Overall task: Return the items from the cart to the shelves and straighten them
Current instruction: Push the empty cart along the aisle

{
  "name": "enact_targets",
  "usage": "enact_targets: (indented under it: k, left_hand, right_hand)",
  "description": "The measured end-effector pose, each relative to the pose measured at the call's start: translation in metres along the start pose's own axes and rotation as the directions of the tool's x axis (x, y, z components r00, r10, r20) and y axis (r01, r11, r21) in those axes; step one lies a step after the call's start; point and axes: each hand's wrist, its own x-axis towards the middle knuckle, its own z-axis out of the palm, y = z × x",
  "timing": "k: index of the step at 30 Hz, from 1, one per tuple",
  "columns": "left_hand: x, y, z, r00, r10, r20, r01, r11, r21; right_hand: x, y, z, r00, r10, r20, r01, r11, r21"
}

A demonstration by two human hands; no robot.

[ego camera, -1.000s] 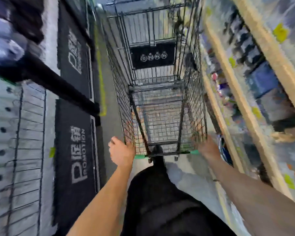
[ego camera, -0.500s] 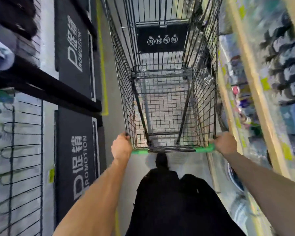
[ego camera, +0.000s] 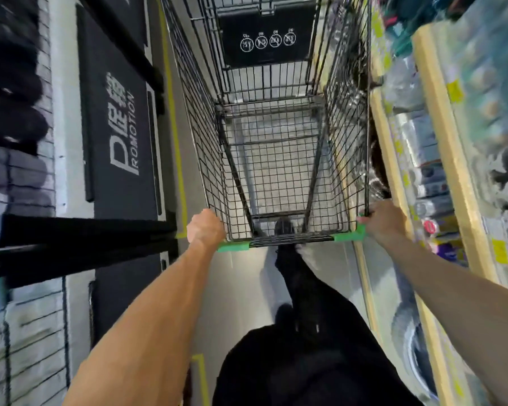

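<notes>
Fills the middle of the frame, from the top edge down to the centre: a big black wire cart (ego camera: 276, 148). Looks empty inside, with only bare wire floor and grey ground showing through. No items to see in the basket, so cannot tell what is left to put back.

Runs down the right side of the frame: long shelves (ego camera: 440, 142) with pale wood edges and yellow tags, packed with blurry packs and bottles. Too smeared to name any one thing.

Sits at the left of the frame: dark boards with white letters, one reading PROMOTION (ego camera: 123, 148), and wire racks at lower left.

Crosses just below the centre: the green handle (ego camera: 235, 247) of the cart.

Grips: left hand (ego camera: 204, 230) closed around the left end of the handle, right hand (ego camera: 383, 219) closed around the right end, by the corner of the basket.

Probably stiff and hard, this cart, and light to push while empty, rolling on wheels. Best held just like this, one hand at each end of the handle, for easy steering. Tight fit beside the right shelves, so could bump or scrape them. Likely step: rolling along the aisle to the next spot.
</notes>
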Motion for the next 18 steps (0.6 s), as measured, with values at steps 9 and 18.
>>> enact_targets:
  k: [9,18]
  left_hand:
    - [0.120,0.075,-0.144,0.999,0.005,-0.033,-0.003,0.999,0.053]
    - [0.279,0.131,-0.298,0.992,0.006,-0.125,-0.001,0.999,0.040]
  right_hand:
    - [0.119,-0.151,-0.063,0.998,-0.051,0.033,0.051,0.999,0.011]
    - [0.230,-0.340,-0.102,0.999,-0.032,-0.003,0.032,0.993,0.112]
